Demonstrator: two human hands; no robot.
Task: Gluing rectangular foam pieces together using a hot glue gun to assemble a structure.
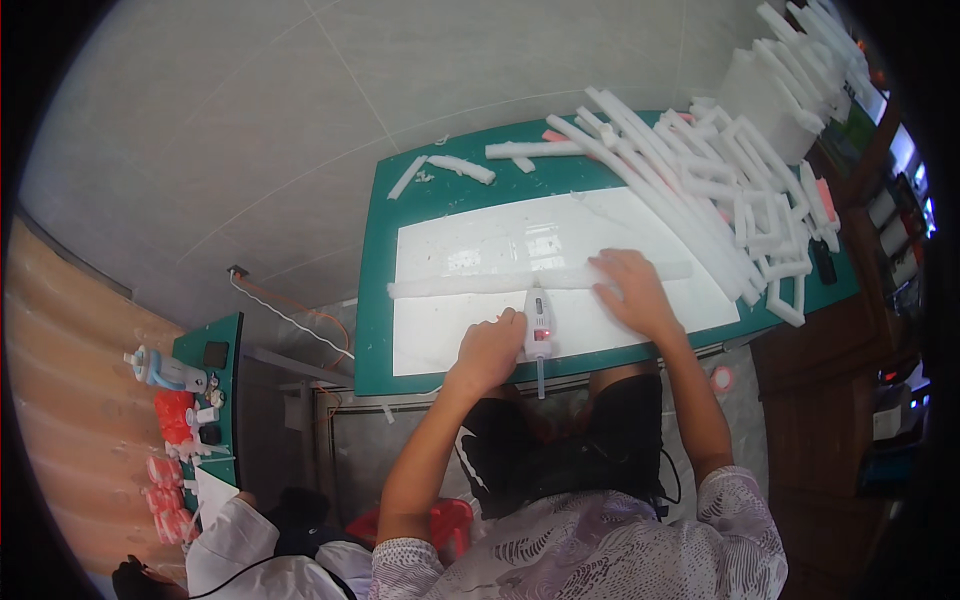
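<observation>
A long white foam strip [470, 286] lies crosswise on a white board [440, 345]. My left hand [488, 350] is closed round the grip of a white hot glue gun [538, 318], whose nozzle points away from me and meets the near edge of the strip about mid-length. A pale glue stick sticks out of the gun's rear, toward me. My right hand [634, 292] is on the strip farther right, fingers over its far side and thumb at its near side. The strip runs on to the right past that hand.
The board sits on a green table [376, 270]. Foam tubes and bent foam frames [745, 190] pile up at the right; short foam pieces [462, 168] lie along the far edge. At the lower left, another person in white [235, 545] is by a second green table [225, 350].
</observation>
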